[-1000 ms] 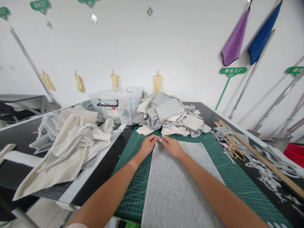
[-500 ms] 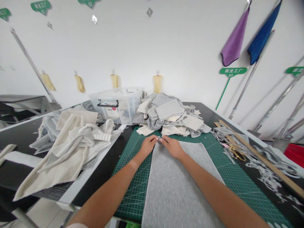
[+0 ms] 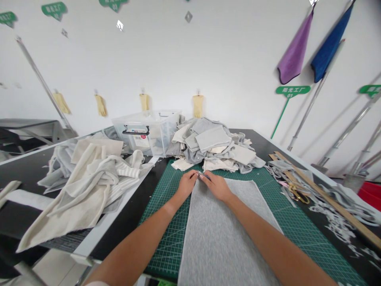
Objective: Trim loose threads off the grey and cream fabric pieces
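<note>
A long grey fabric panel (image 3: pixel 229 230) with pale edges lies on the green cutting mat (image 3: pixel 162 218), running toward me. My left hand (image 3: pixel 188 182) is closed in a pinch at the panel's far left corner. Right beside it, my right hand (image 3: pixel 216 185) is closed on a small slim metal tool (image 3: pixel 205 176). The tool's tip points at the left fingertips, and its exact kind is too small to make out. Both hands almost touch, and the fingers hide the fabric corner.
Behind the hands is a heap of grey and cream fabric pieces (image 3: pixel 214 143). A clear plastic box (image 3: pixel 160 135) stands left of it. Cream and grey cloths (image 3: pixel 89 178) cover the left table. On the right lie gold-handled scissors (image 3: pixel 298 194), a long wooden strip (image 3: pixel 333 196) and white scraps (image 3: pixel 336 222).
The metal tool shows more plainly between the hands now. Both hands stay at the same corner with only slight finger movement, and the view has shifted a little.
</note>
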The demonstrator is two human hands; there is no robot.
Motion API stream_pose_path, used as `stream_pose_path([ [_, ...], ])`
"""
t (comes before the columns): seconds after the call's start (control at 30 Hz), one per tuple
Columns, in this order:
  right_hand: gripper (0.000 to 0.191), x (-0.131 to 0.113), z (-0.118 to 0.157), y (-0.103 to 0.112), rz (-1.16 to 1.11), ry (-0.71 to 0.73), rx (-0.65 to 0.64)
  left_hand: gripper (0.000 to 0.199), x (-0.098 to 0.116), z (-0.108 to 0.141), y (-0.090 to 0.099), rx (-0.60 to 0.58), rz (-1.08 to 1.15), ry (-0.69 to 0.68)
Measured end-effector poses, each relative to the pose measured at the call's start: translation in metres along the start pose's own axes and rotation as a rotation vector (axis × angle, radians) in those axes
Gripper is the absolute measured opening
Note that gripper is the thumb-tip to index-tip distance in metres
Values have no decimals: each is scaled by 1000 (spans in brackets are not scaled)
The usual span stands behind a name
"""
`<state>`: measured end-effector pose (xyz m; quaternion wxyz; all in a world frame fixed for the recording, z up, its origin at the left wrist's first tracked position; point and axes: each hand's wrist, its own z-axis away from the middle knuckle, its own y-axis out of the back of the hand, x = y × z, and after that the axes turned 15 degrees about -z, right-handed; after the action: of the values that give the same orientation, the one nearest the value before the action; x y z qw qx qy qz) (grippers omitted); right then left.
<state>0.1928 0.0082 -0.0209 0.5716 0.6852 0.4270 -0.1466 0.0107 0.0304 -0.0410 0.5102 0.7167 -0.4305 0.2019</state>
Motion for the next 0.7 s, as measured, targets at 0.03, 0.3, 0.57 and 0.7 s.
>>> stream_pose_path([
  [0.03, 41, 0, 0, 0, -5, 4, 3, 28, 2, 1, -1, 12, 1, 4],
  [0.3, 39, -2, 0, -4, 13, 13, 14, 29, 4, 4, -3, 40, 39, 23],
  [0.57, 41, -5, 1, -2, -38, 43, 13, 30, 4, 7, -6, 50, 67, 39],
  [0.7, 41, -4, 1, -5, -12, 18, 37, 29, 4, 6, -7, 71, 47, 38],
])
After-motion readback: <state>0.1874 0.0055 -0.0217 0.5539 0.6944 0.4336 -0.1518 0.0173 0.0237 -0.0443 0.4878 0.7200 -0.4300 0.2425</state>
